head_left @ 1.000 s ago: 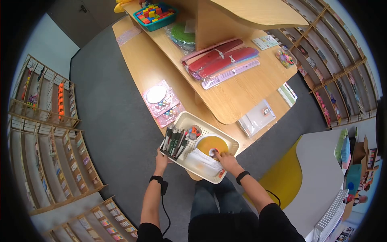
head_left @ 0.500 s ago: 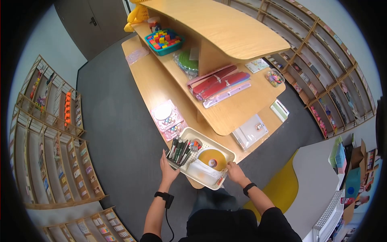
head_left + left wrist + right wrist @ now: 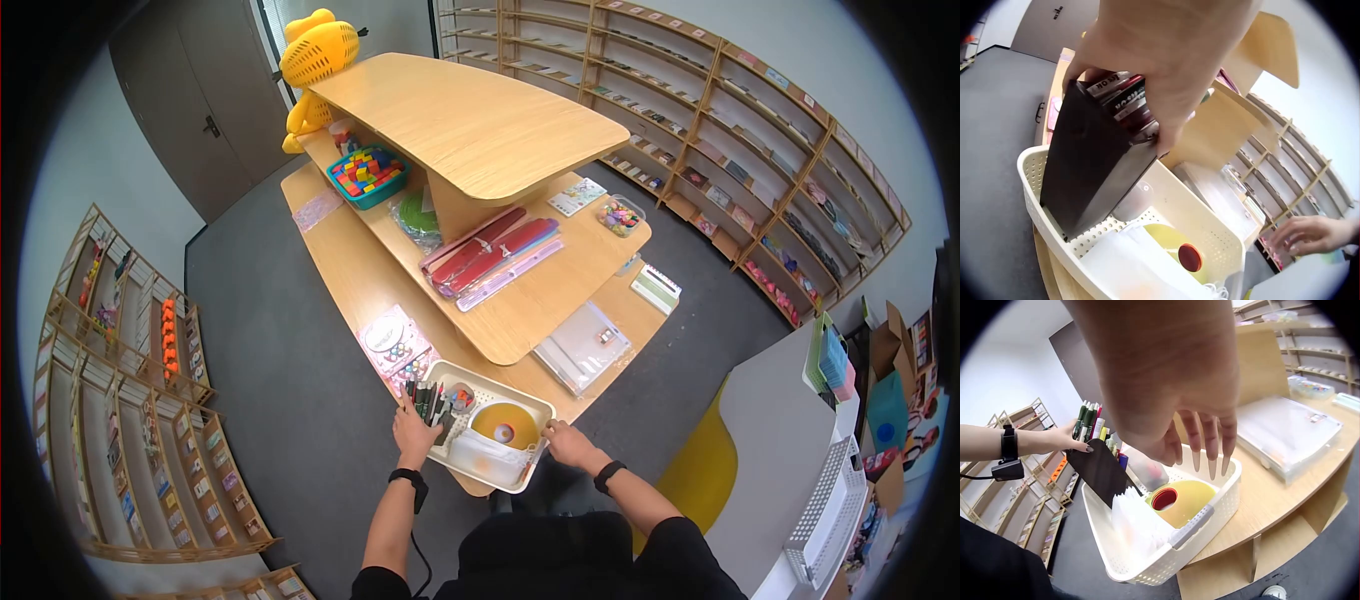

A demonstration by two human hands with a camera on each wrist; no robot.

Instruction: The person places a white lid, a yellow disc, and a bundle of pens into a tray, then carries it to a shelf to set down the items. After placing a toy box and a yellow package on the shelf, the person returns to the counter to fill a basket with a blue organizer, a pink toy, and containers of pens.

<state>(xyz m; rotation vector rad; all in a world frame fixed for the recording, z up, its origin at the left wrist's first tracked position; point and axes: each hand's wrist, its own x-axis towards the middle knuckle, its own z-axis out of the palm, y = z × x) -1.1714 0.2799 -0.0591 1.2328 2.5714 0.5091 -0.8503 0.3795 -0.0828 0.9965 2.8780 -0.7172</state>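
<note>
A cream perforated plastic basket [image 3: 520,478] sits at the near end of the wooden unit's low shelf. Inside it, a black pen holder [image 3: 1079,169] packed with pens [image 3: 1089,419] stands tilted at the left end. My left hand [image 3: 414,435] grips this holder from above, thumb on one side and fingers on the other. Beside it lie a roll of yellow tape [image 3: 492,420] with a red core, a white sheet-like packet [image 3: 1132,525] and a clear rounded container [image 3: 461,398]. Over the basket's right end hangs my right hand [image 3: 572,446], fingers loose and holding nothing.
On the unit's shelves rest pink packaged sets [image 3: 395,340], red wrapped strips [image 3: 490,255], a clear flat case [image 3: 583,348] and a teal basket of blocks [image 3: 368,180]. A grey-topped counter [image 3: 770,430] stands at the right. Wall racks [image 3: 130,400] line the left.
My right hand has left the tape roll and drawn back to the basket's right end. My left hand has shifted from low beside the pen holder to its top. The head view has tilted upward.
</note>
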